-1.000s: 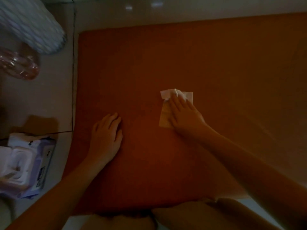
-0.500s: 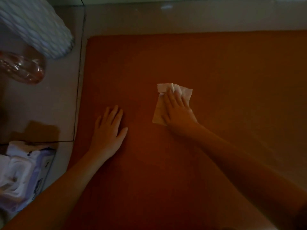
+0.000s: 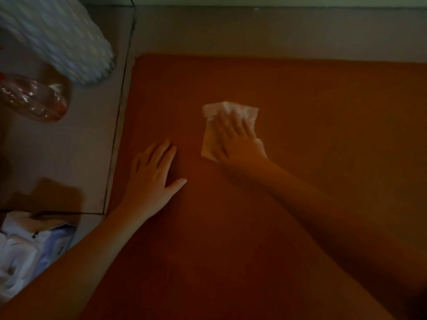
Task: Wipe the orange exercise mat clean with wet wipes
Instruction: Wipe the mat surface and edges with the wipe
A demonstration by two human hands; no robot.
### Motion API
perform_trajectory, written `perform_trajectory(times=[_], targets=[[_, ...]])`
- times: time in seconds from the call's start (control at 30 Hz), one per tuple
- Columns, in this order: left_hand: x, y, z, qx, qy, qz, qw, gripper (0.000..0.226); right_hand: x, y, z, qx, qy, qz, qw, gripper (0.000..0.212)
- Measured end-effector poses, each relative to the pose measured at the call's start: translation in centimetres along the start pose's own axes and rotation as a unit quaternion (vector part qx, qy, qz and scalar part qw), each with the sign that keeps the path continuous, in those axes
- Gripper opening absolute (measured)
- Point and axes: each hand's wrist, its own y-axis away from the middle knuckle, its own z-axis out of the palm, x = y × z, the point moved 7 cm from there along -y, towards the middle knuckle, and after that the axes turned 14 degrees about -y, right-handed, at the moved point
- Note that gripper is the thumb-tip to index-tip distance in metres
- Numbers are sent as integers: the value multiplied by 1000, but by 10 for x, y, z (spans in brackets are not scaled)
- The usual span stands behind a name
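The orange exercise mat covers most of the floor in view. A white wet wipe lies on it left of centre, its far edge crumpled. My right hand presses flat on the wipe with straight fingers, hiding its middle and right part. My left hand rests flat on the bare mat to the left of the wipe, fingers straight and thumb spread, holding nothing.
Grey floor tiles border the mat on the left and far side. A pack of wet wipes lies at the lower left. A clear pinkish plastic bottle and a white patterned bundle sit at the upper left.
My right hand has slid the wipe away from me and slightly left across the mat. The view has tilted forward, showing more floor beyond the mat's far edge. My left hand stays planted.
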Motion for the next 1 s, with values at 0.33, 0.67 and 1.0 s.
perform_trajectory(times=[0.33, 0.67, 1.0], targets=[[2, -5, -2, -21, -19, -2, 1000, 78, 72, -52, -57, 19, -21, 89, 996, 68], [8, -8, -11, -54, -68, 13, 996, 80, 17, -91, -53, -11, 31, -35, 999, 62], [20, -12, -7, -96, -34, -36, 994, 90, 28, -87, -48, 34, 77, 47, 995, 67]])
